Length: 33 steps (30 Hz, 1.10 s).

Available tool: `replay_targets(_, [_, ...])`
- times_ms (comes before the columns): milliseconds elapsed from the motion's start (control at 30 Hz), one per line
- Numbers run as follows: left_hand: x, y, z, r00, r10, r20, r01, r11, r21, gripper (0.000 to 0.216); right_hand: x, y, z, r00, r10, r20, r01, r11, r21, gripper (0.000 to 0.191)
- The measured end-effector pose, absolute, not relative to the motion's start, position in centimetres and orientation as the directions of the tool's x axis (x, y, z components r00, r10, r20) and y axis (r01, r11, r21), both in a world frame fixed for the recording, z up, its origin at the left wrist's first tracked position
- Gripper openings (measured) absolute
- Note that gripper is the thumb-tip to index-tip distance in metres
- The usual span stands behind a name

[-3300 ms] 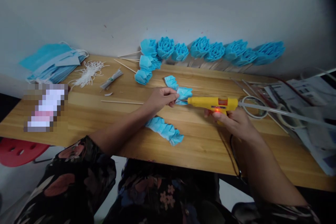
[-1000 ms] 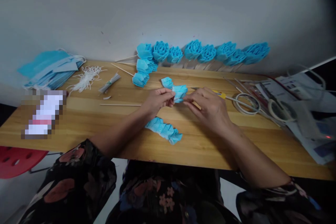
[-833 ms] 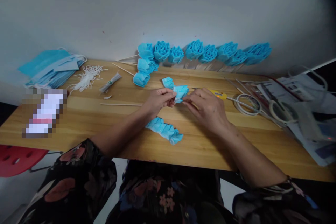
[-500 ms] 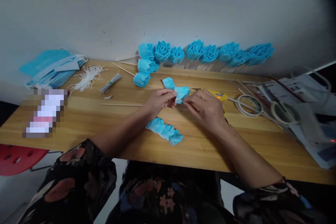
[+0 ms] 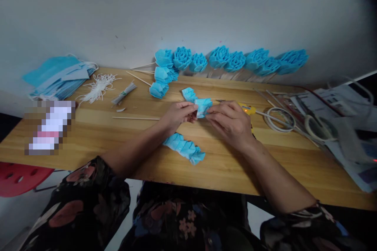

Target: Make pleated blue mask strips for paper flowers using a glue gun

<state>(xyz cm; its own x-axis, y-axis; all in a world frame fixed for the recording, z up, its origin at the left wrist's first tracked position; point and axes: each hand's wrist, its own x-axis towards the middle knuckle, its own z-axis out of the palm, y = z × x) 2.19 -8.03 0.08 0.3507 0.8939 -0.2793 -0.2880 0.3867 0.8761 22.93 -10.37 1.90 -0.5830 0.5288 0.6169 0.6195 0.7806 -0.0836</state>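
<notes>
Between my two hands is a folded blue piece of mask fabric (image 5: pixel 203 107). My left hand (image 5: pixel 180 114) pinches its left side, and my right hand (image 5: pixel 229 119) pinches its right edge. Just beyond, a small folded blue piece (image 5: pixel 189 94) shows, partly behind the held one; I cannot tell whether they are joined. On the wooden table nearer me lies a crinkled blue strip (image 5: pixel 185 148). A thin wooden stick (image 5: pixel 135 118) runs out to the left from behind my left hand. A yellow glue gun (image 5: pixel 247 109) lies partly hidden behind my right hand.
Several blue fabric roses (image 5: pixel 182 57) line the wall. At the left are a stack of face masks (image 5: pixel 61 76), white ear loops (image 5: pixel 100 87), a tied bundle of wires (image 5: pixel 123 93) and a blurred phone (image 5: pixel 51 127). Tape rolls (image 5: pixel 279 119) and scissors (image 5: pixel 319 127) lie at the right.
The fabric piece between my hands has been flattened and turned to a squarer shape. The fingers of my right hand have shifted slightly along its right edge.
</notes>
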Motion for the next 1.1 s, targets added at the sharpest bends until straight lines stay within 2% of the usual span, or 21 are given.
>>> replay_targets(200, [2.18,-8.07,-0.12,0.364,0.888,-0.28,-0.278,0.391,0.878,0.023,22.82,-10.2,2.0,-0.618,0.494,0.611,0.558,0.824,-0.102,0.014])
replay_targets(333, [2.17,-8.11,-0.16,0.369,0.887,-0.277,-0.272,0.389,0.88,0.023,22.89,-10.08,1.73,-0.606,0.533,0.59,0.565,0.811,-0.152,0.014])
replay_targets(533, [2.19,-8.07,-0.04,0.356,0.89,-0.283,-0.262,0.386,0.884,0.021,22.89,-10.1,1.65,-0.599,0.527,0.604,0.562,0.813,-0.152,0.014])
replay_targets(733, [2.3,-8.05,-0.12,0.354,0.895,-0.272,-0.23,0.365,0.902,0.022,22.84,-10.14,1.57,-0.58,0.576,0.576,0.584,0.787,-0.199,0.015])
replay_targets(1100, [2.47,-8.27,-0.11,0.355,0.896,-0.266,-0.228,0.359,0.905,0.023,22.65,-10.02,1.59,-0.584,0.566,0.581,0.599,0.784,-0.162,0.014])
